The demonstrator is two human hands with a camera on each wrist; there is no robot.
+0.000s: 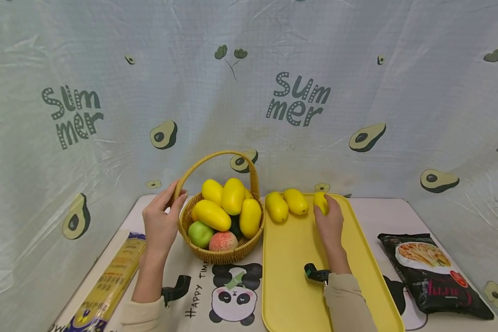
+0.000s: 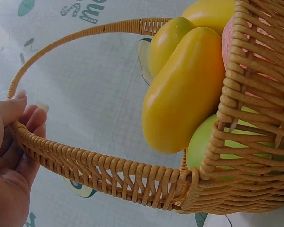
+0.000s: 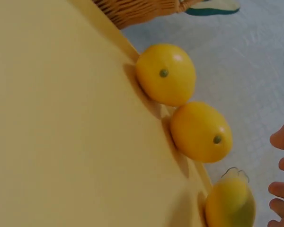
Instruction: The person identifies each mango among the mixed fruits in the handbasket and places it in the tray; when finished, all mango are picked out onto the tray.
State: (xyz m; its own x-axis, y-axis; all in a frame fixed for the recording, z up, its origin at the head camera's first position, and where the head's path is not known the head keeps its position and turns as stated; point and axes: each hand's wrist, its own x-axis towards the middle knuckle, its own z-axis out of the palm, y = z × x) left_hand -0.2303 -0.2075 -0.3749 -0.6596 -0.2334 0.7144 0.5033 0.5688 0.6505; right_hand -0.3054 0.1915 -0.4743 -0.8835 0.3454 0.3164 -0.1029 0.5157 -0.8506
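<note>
My left hand holds one side of the wicker basket's handle, thumb and fingers curled round it. The basket stands on the table, filled with several yellow mangoes, a green apple and a peach. At the far end of the yellow tray lie two mangoes side by side. A third mango is close to my right hand. In the right wrist view, that hand's fingers are spread and apart from this mango, which looks blurred.
A long pack of noodles lies on the left, beside my left forearm. Right of the tray is a black food packet. A printed curtain hangs behind the table. The panda-print tablecloth shows in front of the basket.
</note>
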